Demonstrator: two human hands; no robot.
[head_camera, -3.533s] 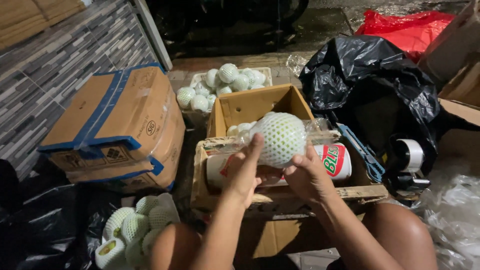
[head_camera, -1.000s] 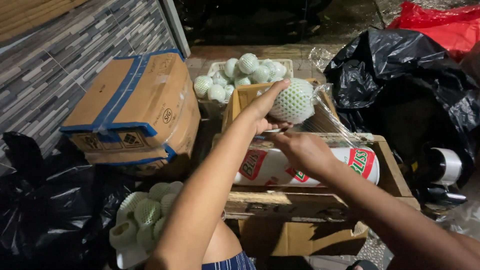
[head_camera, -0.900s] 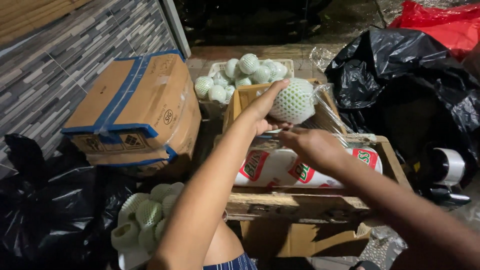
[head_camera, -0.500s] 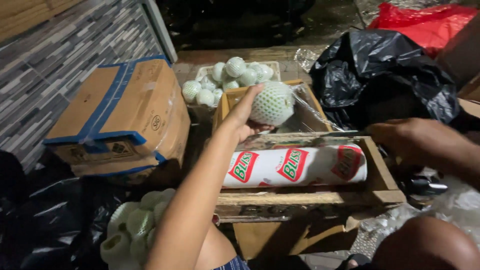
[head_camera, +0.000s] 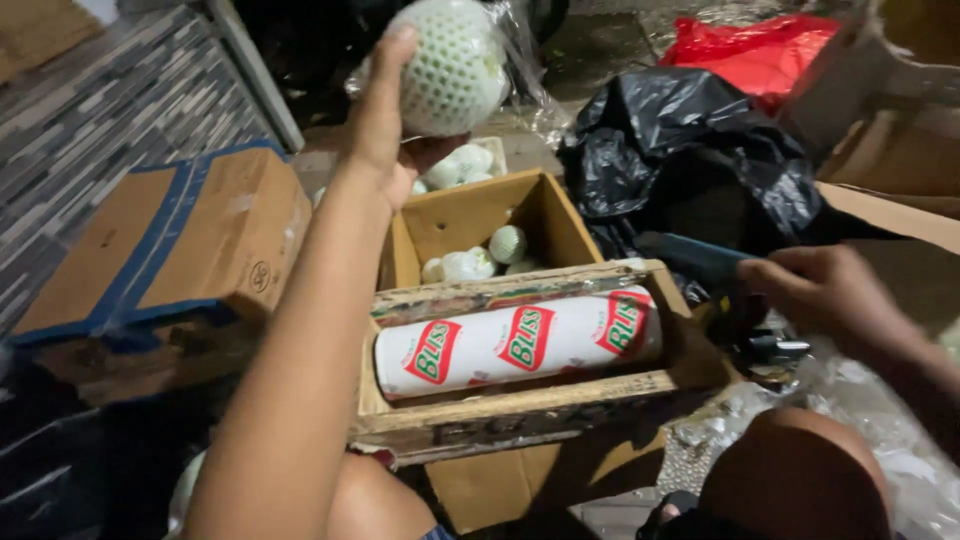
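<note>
My left hand is raised high and grips a round fruit in white foam netting with clear plastic film around it. Below it, an open cardboard box holds several netted fruits. In front of that box, a worn wooden crate cradles a white roll with red and green labels. My right hand is out to the right of the crate with its fingers curled. Its fingertips are at the end of a blue-handled object; whether it grips that is unclear.
A closed cardboard box with blue tape sits at the left beside a tiled wall. A black plastic bag and a red bag lie at the back right. More netted fruits are behind the open box. My knee is at the bottom right.
My left hand lifted the netted fruit up and away from the crate. My right hand left the fruit and moved right toward the blue-handled object. The roll in the crate is now uncovered.
</note>
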